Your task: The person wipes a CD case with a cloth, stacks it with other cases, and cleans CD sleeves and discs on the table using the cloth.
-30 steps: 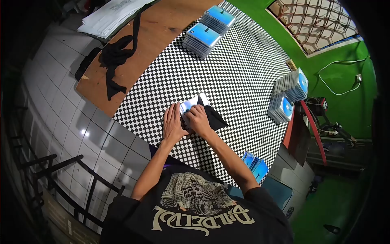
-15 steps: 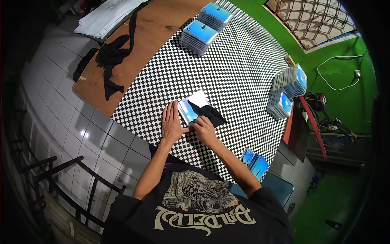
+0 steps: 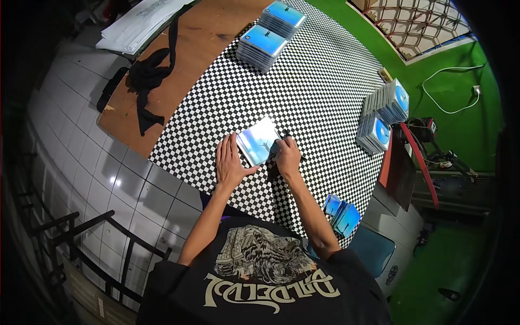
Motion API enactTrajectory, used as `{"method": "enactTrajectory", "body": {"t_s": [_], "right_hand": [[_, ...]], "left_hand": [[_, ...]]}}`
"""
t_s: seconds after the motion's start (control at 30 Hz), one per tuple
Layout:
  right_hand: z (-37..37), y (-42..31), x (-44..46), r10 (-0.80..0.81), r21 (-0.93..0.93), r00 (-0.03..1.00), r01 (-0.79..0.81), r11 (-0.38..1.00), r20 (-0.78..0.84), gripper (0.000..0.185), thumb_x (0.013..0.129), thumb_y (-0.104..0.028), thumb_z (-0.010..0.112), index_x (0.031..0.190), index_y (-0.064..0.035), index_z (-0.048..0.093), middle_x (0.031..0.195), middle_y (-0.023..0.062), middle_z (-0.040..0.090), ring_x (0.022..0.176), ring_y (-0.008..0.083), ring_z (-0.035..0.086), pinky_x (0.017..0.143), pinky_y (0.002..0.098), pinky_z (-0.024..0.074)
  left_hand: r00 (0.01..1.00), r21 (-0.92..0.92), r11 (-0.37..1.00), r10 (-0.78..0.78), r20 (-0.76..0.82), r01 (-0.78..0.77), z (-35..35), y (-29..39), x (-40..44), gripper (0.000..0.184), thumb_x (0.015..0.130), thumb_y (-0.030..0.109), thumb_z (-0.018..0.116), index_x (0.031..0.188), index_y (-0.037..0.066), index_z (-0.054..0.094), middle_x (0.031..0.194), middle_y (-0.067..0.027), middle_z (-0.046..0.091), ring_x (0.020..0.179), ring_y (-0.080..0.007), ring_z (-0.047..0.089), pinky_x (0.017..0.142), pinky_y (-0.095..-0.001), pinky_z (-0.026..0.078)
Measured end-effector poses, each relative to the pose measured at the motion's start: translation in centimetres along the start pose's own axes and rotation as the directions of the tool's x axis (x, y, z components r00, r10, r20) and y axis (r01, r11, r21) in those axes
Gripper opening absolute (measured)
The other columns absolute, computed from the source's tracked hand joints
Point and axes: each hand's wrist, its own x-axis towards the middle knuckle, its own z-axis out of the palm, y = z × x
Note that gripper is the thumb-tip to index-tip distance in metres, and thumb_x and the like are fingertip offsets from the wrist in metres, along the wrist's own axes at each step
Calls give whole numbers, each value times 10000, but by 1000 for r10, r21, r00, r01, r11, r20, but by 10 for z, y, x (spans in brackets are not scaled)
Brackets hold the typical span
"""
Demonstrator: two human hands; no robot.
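Note:
A CD case (image 3: 258, 143) with a blue, glossy cover lies flat on the checkered tabletop, light glaring off its upper part. My left hand (image 3: 229, 164) rests along its left side, fingers stretched out and the thumb near the lower corner. At the case's right edge, my right hand (image 3: 288, 156) is closed on a black cloth (image 3: 275, 172), which is mostly hidden under the fingers and wrist.
Stacked CD cases (image 3: 263, 46) stand at the table's far edge. More stacked cases with discs (image 3: 383, 116) are on the right. Blue printed inserts (image 3: 345, 218) lie at the near right corner. A black fabric strip (image 3: 147, 76) crosses the brown board (image 3: 208, 32).
My right hand has moved right and up, from the case's lower right part to its right edge, taking the cloth along. More of the cover shows. My left hand stays put.

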Motion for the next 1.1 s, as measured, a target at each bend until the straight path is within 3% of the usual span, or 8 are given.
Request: {"method": "enactTrajectory", "body": {"t_s": [0.2,0.27,0.43,0.5,0.67,0.77,0.9,1.1], "right_hand": [[4,-33,-31,114,97,988,-124,988,100,280,735,5,720,1005,-67,728,943,95,603,908,308,640,705,412,560],[6,-49,-46,-68,184,996,55,981,63,278,727,19,709,993,-59,729,936,100,599,908,307,636,710,407,562],[0,-28,-34,-142,144,986,129,981,83,276,703,33,704,965,-53,722,933,106,597,939,310,623,707,410,564],[4,-2,-17,-25,36,1000,26,999,-8,230,735,49,679,937,-41,740,866,101,613,883,297,608,724,388,541],[4,-4,-13,0,5,999,0,1000,45,227,697,11,697,916,-50,703,912,102,593,962,319,586,792,405,503],[11,-38,-35,-211,147,977,210,967,-7,222,695,3,698,909,-50,723,888,99,588,929,304,578,819,403,468],[10,-37,-36,-267,154,961,254,955,72,219,692,-1,699,903,-54,725,895,101,599,929,301,576,816,412,466],[11,4,-5,-97,4,995,97,995,10,244,705,-5,690,945,-46,717,928,106,616,938,308,572,827,407,457]], "left_hand": [[1000,8,1000,-6,-5,6,-2,3,-1,1359,588,511,955,1577,-75,228,1572,-233,397,1496,-336,335,1276,-460,201],[1000,12,1000,-8,8,8,-3,4,-1,1359,587,514,953,1577,-74,231,1571,-232,398,1496,-336,334,1276,-460,200],[1000,-15,1000,-23,19,23,-5,1,0,1350,585,504,951,1579,-63,235,1573,-224,396,1498,-333,331,1276,-465,194],[999,-44,999,-32,15,33,-3,2,0,1346,585,495,952,1581,-59,235,1575,-221,394,1498,-331,329,1277,-467,192],[999,5,1000,-29,30,29,-2,4,2,1347,606,522,933,1602,-30,214,1567,-202,405,1502,-305,326,1286,-457,187],[997,36,998,-56,62,54,-4,5,1,1339,609,536,930,1600,-28,227,1565,-201,408,1501,-302,327,1285,-461,188],[995,144,989,-38,91,25,-4,2,2,1330,615,545,924,1596,-32,235,1572,-194,400,1503,-297,321,1284,-462,190],[999,-3,1000,-28,31,28,-4,4,1,1340,602,519,934,1599,-27,225,1582,-172,393,1509,-295,310,1285,-458,186]]}}
